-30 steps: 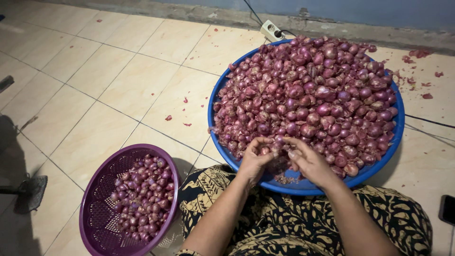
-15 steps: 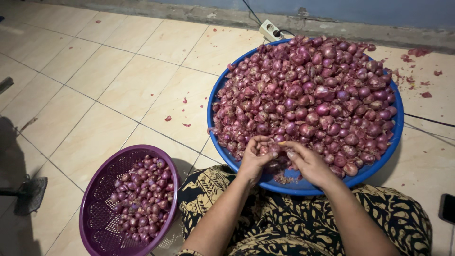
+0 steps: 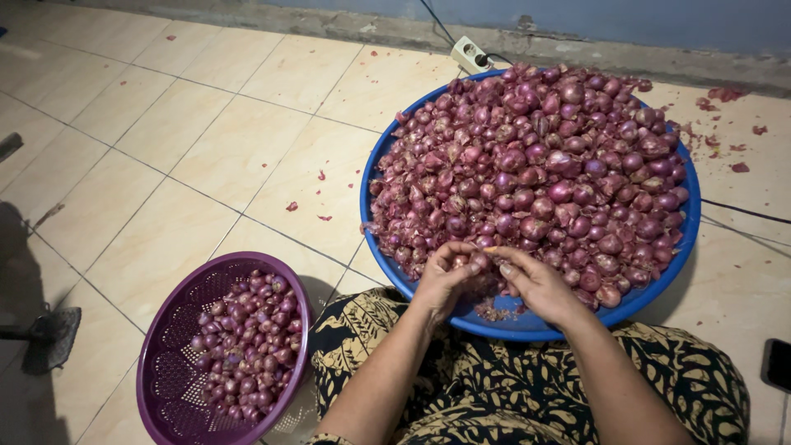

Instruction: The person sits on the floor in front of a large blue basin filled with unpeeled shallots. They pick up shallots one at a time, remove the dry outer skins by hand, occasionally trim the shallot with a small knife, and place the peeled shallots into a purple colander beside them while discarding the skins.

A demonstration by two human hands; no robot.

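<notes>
A wide blue basin [image 3: 669, 278] on the tiled floor is heaped with small red shallots [image 3: 544, 165]. Both hands meet over its near rim. My left hand [image 3: 447, 278] is curled around one shallot [image 3: 475, 261]. My right hand [image 3: 540, 284] pinches at the same shallot with thumb and fingertips, touching the left hand. Loose peel lies in the basin just under the hands. To the lower left stands a purple perforated basket [image 3: 169, 354] partly filled with peeled shallots [image 3: 247, 346].
A white power strip [image 3: 470, 54] with black cables lies by the wall behind the basin. Red peel scraps [image 3: 725, 95] dot the tiles. A dark fan base [image 3: 49, 330] is at left, a dark phone [image 3: 776, 364] at far right. My patterned skirt [image 3: 511, 387] covers my lap.
The hands stay at the basin's near rim, with only small finger movements on the shallot. Nothing else has moved.
</notes>
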